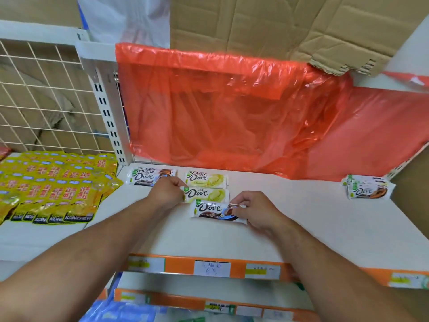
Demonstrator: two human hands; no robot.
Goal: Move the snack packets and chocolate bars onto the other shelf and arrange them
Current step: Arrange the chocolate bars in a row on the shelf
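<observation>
- Right hand (251, 211), centre frame: fingers pinched on the right end of a brown Dove bar (214, 211) lying flat on the white shelf (301, 217)
- Left hand (166, 190): closed on the left end of a yellow Dove bar (206, 194), just above the brown one
- Yellow snack packets (55, 184): fanned out, left of frame
- Dove stack (368, 189): far right

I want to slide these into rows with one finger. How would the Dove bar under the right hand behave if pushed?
The Dove bar lies flat, so it should slide, not roll or tip. Its glossy wrapper on the smooth shelf probably glides easily. The right hand pinches one end; an off-centre push would likely swing it round.
</observation>
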